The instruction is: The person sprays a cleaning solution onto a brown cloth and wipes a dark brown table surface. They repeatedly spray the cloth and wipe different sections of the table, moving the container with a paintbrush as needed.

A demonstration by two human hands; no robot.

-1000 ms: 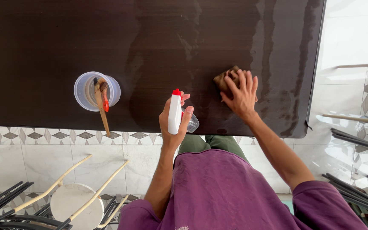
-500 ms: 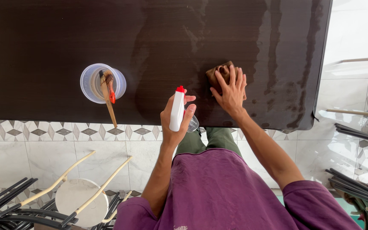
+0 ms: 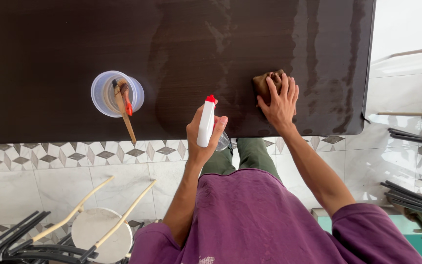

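My left hand (image 3: 202,139) grips a white spray bottle (image 3: 205,123) with a red top, held upright over the near edge of a dark wooden table (image 3: 50,44). My right hand (image 3: 280,100) lies flat, fingers spread, on a brown cloth (image 3: 264,82) pressed to the tabletop near the right end. Wet streaks shine on the wood around and to the right of the cloth.
A clear plastic cup (image 3: 117,94) holding a wooden-handled brush and a red tool stands on the table to the left. A white round stool (image 3: 101,234) with pale legs sits on the tiled floor at lower left. Dark chair frames (image 3: 411,195) lie at the right.
My right hand and the cloth have slid a little left and toward the near edge. The spray bottle stays held upright in my left hand.
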